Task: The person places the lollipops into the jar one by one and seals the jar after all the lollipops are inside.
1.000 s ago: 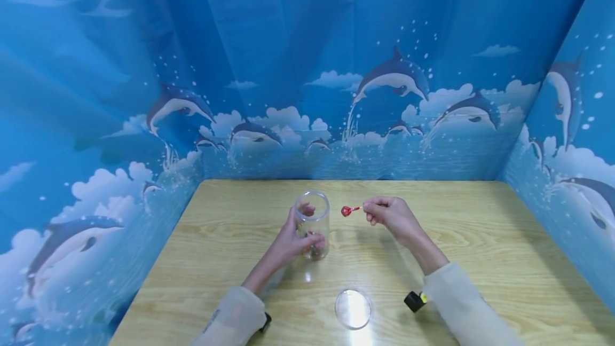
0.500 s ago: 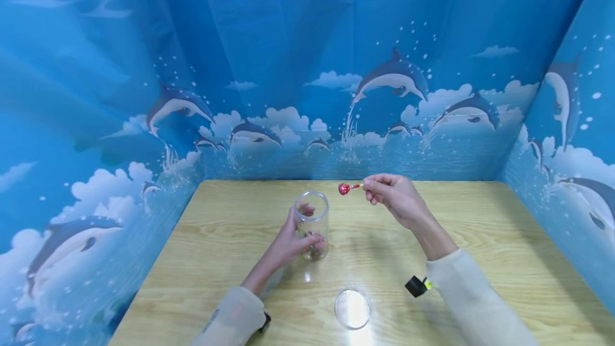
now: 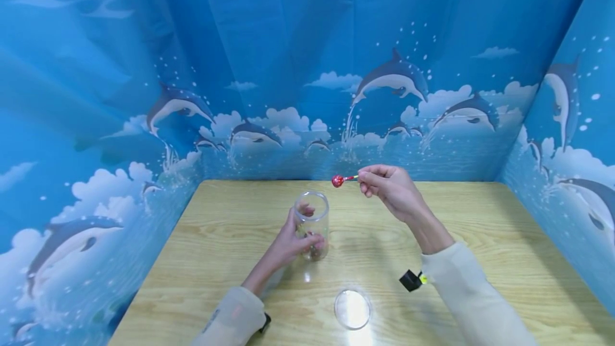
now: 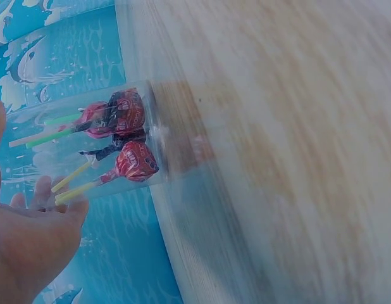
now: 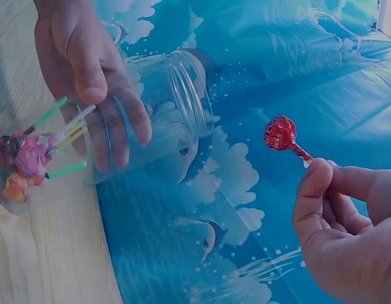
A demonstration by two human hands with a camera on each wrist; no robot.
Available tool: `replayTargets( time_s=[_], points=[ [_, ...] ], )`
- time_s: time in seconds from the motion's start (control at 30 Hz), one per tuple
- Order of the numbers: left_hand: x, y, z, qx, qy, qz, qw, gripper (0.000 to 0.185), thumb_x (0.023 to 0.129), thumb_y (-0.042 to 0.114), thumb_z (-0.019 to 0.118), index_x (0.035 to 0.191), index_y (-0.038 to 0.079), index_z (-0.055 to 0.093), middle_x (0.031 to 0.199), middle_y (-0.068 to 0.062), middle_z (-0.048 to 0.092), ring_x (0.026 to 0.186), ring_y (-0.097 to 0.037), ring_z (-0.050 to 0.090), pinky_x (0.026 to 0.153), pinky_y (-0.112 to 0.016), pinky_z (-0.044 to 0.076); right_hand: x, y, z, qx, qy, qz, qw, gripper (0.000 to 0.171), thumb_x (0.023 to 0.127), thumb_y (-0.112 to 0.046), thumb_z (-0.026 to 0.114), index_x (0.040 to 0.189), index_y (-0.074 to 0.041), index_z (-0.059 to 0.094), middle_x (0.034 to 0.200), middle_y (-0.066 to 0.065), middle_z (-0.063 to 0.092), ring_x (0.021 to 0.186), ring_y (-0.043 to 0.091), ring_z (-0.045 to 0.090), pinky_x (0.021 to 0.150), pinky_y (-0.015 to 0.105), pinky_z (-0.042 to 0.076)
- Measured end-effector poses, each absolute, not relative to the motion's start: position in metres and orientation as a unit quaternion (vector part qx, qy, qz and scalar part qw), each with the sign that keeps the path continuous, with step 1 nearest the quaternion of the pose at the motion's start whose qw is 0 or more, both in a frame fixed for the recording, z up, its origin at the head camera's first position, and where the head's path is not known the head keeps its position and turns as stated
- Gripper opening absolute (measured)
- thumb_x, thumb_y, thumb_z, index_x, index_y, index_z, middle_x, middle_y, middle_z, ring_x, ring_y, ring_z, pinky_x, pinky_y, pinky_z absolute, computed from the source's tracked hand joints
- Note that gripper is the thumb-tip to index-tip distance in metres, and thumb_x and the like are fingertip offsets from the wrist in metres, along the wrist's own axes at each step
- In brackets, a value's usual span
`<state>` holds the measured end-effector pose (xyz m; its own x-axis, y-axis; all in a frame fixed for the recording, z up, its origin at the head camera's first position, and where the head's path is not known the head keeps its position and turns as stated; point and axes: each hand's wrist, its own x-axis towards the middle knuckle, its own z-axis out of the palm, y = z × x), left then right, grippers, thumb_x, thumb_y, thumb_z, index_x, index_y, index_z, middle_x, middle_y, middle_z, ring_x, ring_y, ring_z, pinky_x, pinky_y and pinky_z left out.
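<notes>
Step in hand: carrying a lollipop to the open jar.

The right hand [image 3: 394, 188] pinches the red lollipop [image 3: 338, 180] by its stick, above and right of the clear jar [image 3: 312, 223]. The left hand [image 3: 293, 239] grips the jar upright on the tabletop [image 3: 480, 239]. The next move calls for centring the lollipop over the jar mouth, then lowering.

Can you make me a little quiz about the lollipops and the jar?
1. True or false: the left hand grips the clear jar.
2. Which hand pinches the red lollipop by its stick? A left hand, B right hand.
3. Fill in: the round clear lid lies on the wooden ____.

Key
1. True; lollipops already sit head-down in the jar.
2. B; it is held in the air, right of the jar's open mouth.
3. table.
</notes>
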<state>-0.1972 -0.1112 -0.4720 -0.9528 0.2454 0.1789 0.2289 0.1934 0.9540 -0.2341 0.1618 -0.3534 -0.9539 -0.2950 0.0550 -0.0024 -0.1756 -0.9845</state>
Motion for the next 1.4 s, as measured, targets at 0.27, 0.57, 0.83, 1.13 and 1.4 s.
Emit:
replayTargets(
  time_s=[0.27, 0.57, 0.83, 1.13, 1.4],
  points=[
    [-0.197, -0.111, -0.472, 0.157, 0.773, 0.614, 0.007, 0.083, 0.083, 0.010, 0.086, 0.150, 0.009, 0.037, 0.146, -0.016, 0.052, 0.139, -0.038, 0.045, 0.119, -0.063, 0.028, -0.234, 0.142, -0.355, -0.131, 0.651, -0.740, 0.113, 0.019, 0.102, -0.013, 0.066, 0.111, 0.004, 0.069, 0.087, 0.009, 0.067, 0.075, 0.017, 0.062, 0.066, 0.024, 0.056],
    [-0.197, -0.110, -0.472, 0.151, 0.775, 0.613, 0.019, 0.083, 0.084, 0.008, 0.085, 0.150, 0.008, 0.035, 0.149, -0.024, 0.047, 0.140, -0.040, 0.043, 0.119, -0.065, 0.026, -0.236, 0.115, -0.356, -0.137, 0.697, -0.692, 0.127, 0.029, 0.102, -0.013, 0.066, 0.118, 0.011, 0.067, 0.090, 0.018, 0.066, 0.075, 0.019, 0.061, 0.069, 0.027, 0.057],
    [-0.197, -0.111, -0.472, 0.155, 0.774, 0.613, 0.016, 0.086, 0.084, 0.009, 0.085, 0.152, 0.006, 0.032, 0.149, -0.023, 0.048, 0.139, -0.040, 0.044, 0.118, -0.064, 0.029, -0.237, 0.107, -0.356, -0.146, 0.713, -0.674, 0.127, 0.024, 0.102, -0.016, 0.067, 0.114, 0.004, 0.071, 0.089, 0.014, 0.068, 0.076, 0.021, 0.061, 0.071, 0.028, 0.058],
    [-0.197, -0.112, -0.472, 0.150, 0.776, 0.612, 0.024, 0.089, 0.085, 0.014, 0.085, 0.156, 0.013, 0.030, 0.149, -0.021, 0.047, 0.139, -0.037, 0.043, 0.116, -0.062, 0.034, -0.235, 0.101, -0.352, -0.203, 0.758, -0.614, 0.089, 0.023, 0.101, -0.019, 0.068, 0.113, 0.000, 0.074, 0.089, 0.020, 0.069, 0.074, 0.021, 0.062, 0.068, 0.031, 0.057],
    [-0.196, -0.112, -0.471, 0.131, 0.774, 0.618, 0.049, 0.092, 0.087, 0.015, 0.084, 0.158, 0.022, 0.026, 0.154, -0.016, 0.045, 0.124, -0.036, 0.057, 0.108, -0.058, 0.044, -0.233, 0.095, -0.353, -0.255, 0.797, -0.545, 0.054, 0.020, 0.102, -0.018, 0.068, 0.111, -0.002, 0.077, 0.080, 0.015, 0.068, 0.068, 0.026, 0.060, 0.057, 0.030, 0.052]
  ],
)
